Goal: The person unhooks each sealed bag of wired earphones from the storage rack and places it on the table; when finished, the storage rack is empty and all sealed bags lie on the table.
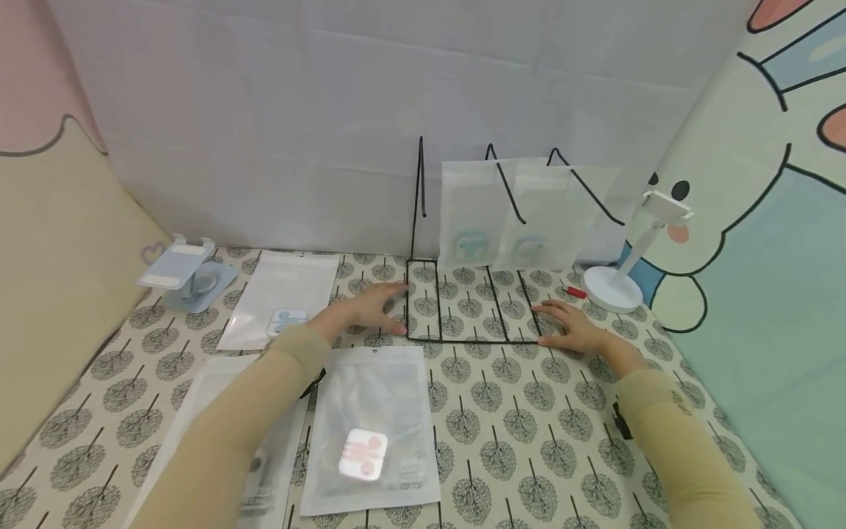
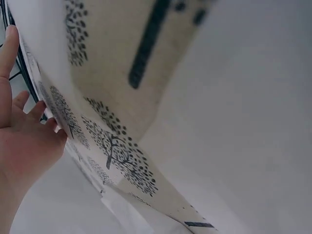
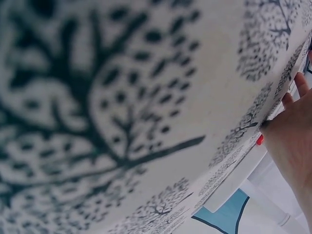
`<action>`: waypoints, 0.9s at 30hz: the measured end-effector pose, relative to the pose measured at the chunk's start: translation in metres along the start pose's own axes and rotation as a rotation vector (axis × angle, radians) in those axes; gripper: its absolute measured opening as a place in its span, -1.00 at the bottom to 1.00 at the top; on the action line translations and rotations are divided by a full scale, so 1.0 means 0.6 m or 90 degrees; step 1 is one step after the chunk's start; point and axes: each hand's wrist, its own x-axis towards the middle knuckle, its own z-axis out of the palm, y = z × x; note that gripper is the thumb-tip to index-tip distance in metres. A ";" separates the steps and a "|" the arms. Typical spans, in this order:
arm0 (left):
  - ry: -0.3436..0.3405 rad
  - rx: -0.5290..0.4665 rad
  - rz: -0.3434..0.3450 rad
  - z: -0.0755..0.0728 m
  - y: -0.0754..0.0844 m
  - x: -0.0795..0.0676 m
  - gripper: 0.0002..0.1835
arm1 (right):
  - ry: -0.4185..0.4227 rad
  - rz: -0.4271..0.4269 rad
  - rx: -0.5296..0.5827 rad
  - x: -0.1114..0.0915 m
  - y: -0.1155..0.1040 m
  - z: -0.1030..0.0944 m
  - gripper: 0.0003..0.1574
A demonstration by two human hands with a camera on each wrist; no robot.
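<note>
A black wire rack (image 1: 476, 342) stands on the tree-print cloth, its base flat and its hooks rising at the back. At its left side my left hand (image 1: 373, 307) has thumb and fingers spread, fingertips right at the side wire. My right hand (image 1: 571, 329) mirrors it on the right side, thumb by the front corner. In the left wrist view, the fingers of the left hand (image 2: 29, 141) reach along the dark wire. Two frosted zip bags, a left one (image 1: 465, 198) and a right one (image 1: 555, 202), hang from the hooks, each with a teal item inside.
Left of the rack lie a clear bag (image 1: 291, 275) with blue earphones, a bag (image 1: 370, 389) with pink earphones, and another bag (image 1: 205, 389) partly under my left arm. A blue stand (image 1: 177, 266) is far left; a white stand (image 1: 611, 288) and small red object (image 1: 576, 292) are right.
</note>
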 end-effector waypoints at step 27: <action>0.016 0.074 -0.016 0.008 0.008 -0.005 -0.02 | 0.044 0.033 0.033 -0.003 -0.038 -0.016 -0.09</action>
